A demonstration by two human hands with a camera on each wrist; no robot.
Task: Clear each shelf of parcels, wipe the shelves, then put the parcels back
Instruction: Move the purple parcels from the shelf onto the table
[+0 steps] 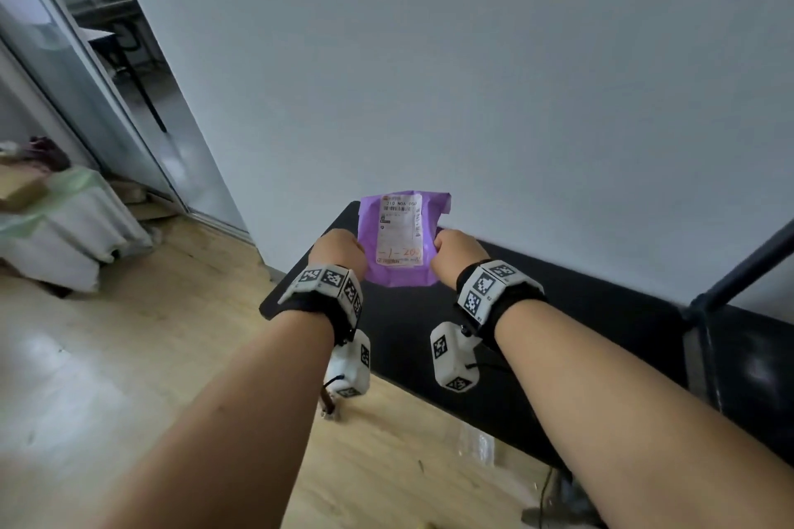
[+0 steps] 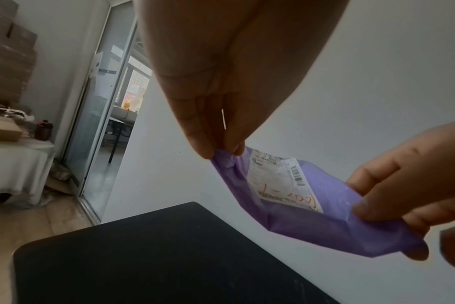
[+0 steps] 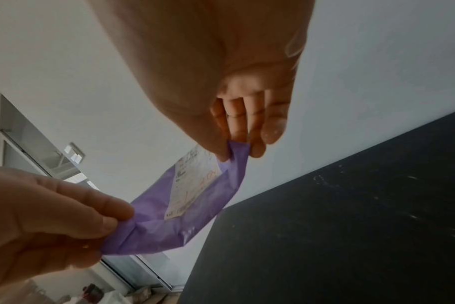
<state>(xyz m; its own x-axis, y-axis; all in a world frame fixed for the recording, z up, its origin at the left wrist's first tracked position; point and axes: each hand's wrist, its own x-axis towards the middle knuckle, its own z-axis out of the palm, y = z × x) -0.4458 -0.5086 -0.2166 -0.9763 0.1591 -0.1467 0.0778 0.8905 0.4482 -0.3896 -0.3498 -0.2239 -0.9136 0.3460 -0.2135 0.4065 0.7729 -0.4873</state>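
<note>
White wall fills most of the head view, plain and unmarked. Against it runs a black shelf with a rounded near-left corner, its top dull and lightly scuffed in the right wrist view; a dark metal post rises slantwise at its right end. Light wood floor spreads to the left. Beyond it, a glass sliding door stands in a pale frame, and a table under a white cloth sits by the left edge with brown cardboard on top.

Purple plastic mailer parcel — held up above the far-left part of the shelf, close to the wall, not resting on the surface. It faces the person, slack and bowed between the two holds. A white shipping label covers its middle, with a barcode near the top and orange handwritten figures lower down.

Left hand pinches the parcel's left edge, thumb and fingertips pressed together on a fold of plastic. Right hand does the same on the right edge — the film bunched between thumb and fingers. Both wrists carry white marker-tagged camera bands.
</note>
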